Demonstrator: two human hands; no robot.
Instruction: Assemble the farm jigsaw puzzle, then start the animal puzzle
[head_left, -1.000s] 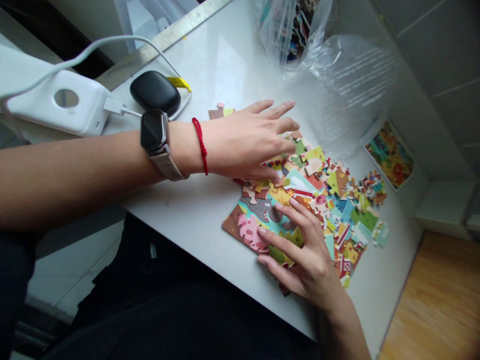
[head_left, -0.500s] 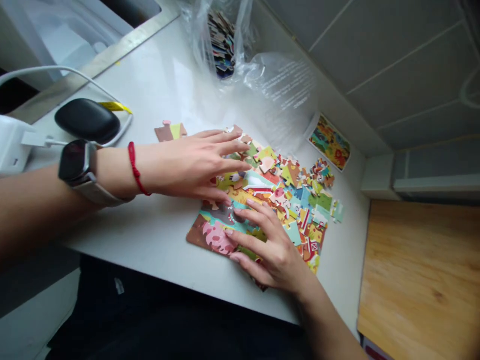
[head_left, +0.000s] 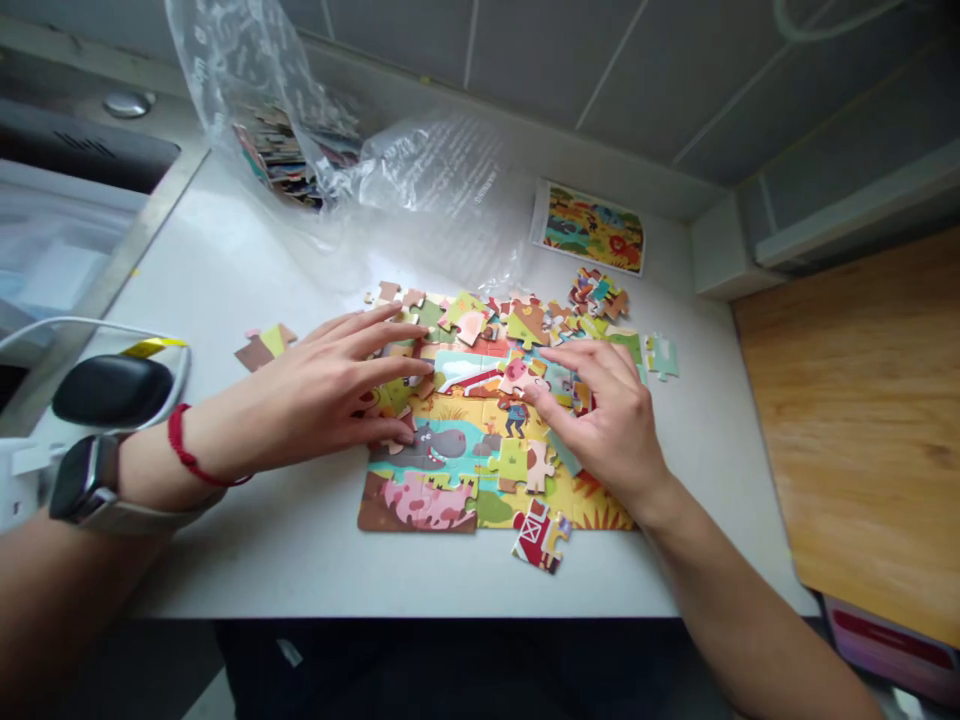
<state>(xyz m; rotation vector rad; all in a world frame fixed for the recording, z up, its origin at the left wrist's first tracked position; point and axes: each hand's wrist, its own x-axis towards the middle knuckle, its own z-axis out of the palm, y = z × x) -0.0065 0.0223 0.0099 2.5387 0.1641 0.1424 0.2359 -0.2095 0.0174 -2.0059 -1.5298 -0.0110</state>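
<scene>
A farm-animal jigsaw puzzle [head_left: 442, 443] lies on the white counter, its lower left joined into a hippo and a spotted pink pig. Loose puzzle pieces are scattered over its upper and right parts. My left hand [head_left: 322, 385] rests with fingers spread on the puzzle's left edge, holding nothing. Over the right part is my right hand [head_left: 611, 415], its thumb and index finger apart beside a pink-faced puzzle piece [head_left: 517, 374]; its other fingers are partly hidden. A red barn puzzle piece [head_left: 536, 535] overlaps the puzzle's front edge.
A clear plastic bag [head_left: 442, 170] with more puzzle pieces [head_left: 281, 150] lies at the back. A picture card [head_left: 592, 228] leans near the wall. On the left are a black rounded object [head_left: 112, 390] and a white cable; a wooden board [head_left: 862, 400] stands right.
The view has turned and shifted. My right hand has moved from the pig picture at the lower left to the loose pieces on the right. My left hand stays at the left edge.
</scene>
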